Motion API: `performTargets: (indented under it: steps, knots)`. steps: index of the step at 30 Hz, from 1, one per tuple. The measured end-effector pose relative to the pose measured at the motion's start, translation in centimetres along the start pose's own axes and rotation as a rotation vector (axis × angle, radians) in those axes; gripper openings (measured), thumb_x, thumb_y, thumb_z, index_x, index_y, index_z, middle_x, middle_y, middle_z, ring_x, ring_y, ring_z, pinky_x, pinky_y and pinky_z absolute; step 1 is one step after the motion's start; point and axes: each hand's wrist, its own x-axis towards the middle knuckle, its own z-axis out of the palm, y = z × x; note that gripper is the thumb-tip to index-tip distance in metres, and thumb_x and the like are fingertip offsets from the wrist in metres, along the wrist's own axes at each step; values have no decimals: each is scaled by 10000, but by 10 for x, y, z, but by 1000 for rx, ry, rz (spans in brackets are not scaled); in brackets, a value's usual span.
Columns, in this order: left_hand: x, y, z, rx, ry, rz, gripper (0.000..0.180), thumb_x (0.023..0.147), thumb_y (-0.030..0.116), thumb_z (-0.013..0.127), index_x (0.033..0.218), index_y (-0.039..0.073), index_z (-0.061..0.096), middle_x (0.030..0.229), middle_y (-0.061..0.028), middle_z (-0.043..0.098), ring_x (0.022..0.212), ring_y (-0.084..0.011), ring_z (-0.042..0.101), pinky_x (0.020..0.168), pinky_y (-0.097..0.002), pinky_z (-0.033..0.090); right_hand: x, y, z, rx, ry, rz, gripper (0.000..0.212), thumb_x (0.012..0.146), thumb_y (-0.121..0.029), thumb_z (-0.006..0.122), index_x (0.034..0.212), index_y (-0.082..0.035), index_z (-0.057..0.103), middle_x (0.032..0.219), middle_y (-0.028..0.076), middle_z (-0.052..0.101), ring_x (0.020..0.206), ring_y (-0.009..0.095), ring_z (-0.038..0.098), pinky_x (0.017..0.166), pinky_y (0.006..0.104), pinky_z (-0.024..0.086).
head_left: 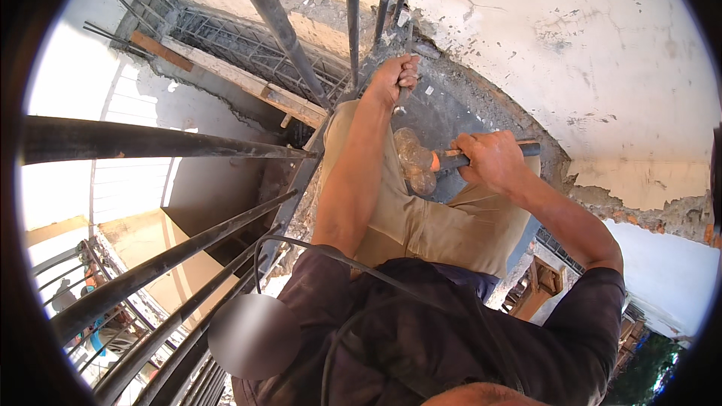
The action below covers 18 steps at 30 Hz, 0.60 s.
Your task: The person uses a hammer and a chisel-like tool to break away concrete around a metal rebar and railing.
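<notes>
The location is a building site inside a partly broken structure. A cage of steel rods (pixel 252 39) is exposed beside a wooden plank (pixel 226 74). The pale plastered wall (pixel 571 37) is cracked, and its ragged edge shows rough masonry (pixel 650 214). Dark metal bars (pixel 169 139) border the work position. The bright area beyond them is possibly a lower level.

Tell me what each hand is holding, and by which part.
The right hand grips a hammer by its handle. The left hand grips a chisel-like rod partway along, with rod showing on both sides.
</notes>
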Motion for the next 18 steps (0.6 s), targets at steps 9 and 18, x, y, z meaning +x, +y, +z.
performTargets:
  steps: [9, 18]
  knots:
    - [2, -1, 12, 9, 31, 10, 322, 1040, 167, 425, 1307, -15, 426, 631, 47, 370, 444, -42, 287, 366, -204, 261, 1, 10, -1, 2, -10, 54, 206, 669, -115, 749, 811, -101, 600, 627, 64, 603, 580, 277, 622, 530, 415, 469]
    - [-2, 1, 10, -1, 23, 38, 333, 1037, 161, 429, 1315, -20, 409, 637, 45, 375, 446, -42, 289, 369, -196, 261, -3, -21, -24, 92, 183, -182, 206, 633, -112, 728, 807, -100, 618, 630, 70, 604, 568, 291, 617, 515, 416, 458]
